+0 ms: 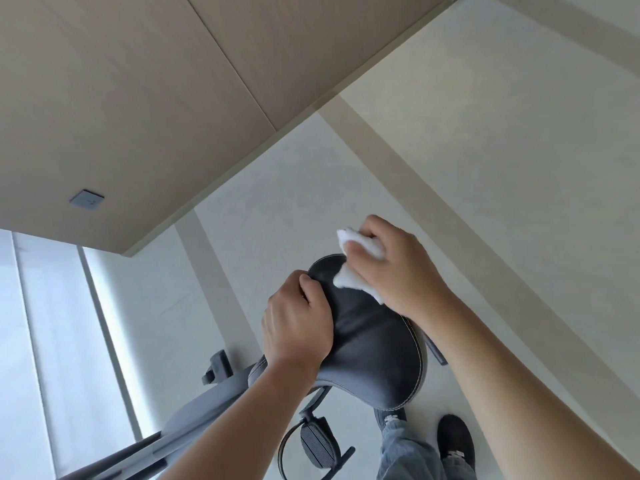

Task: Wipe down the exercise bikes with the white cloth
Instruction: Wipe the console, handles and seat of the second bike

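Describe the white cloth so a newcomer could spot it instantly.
Find the black bike saddle at centre frame. At its narrow far end, the right hand grips a crumpled white cloth against the leather. It is the only bright white, fluffy thing there.

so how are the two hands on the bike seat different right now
The right hand grips the white cloth against the narrow end of the black seat; the left hand holds no cloth.
The left hand curls its fingers over the seat's side edge, as if steadying it, while the right hand presses down from above.
The right hand sits farther along the seat than the left.
Both are bare and touch the same seat.
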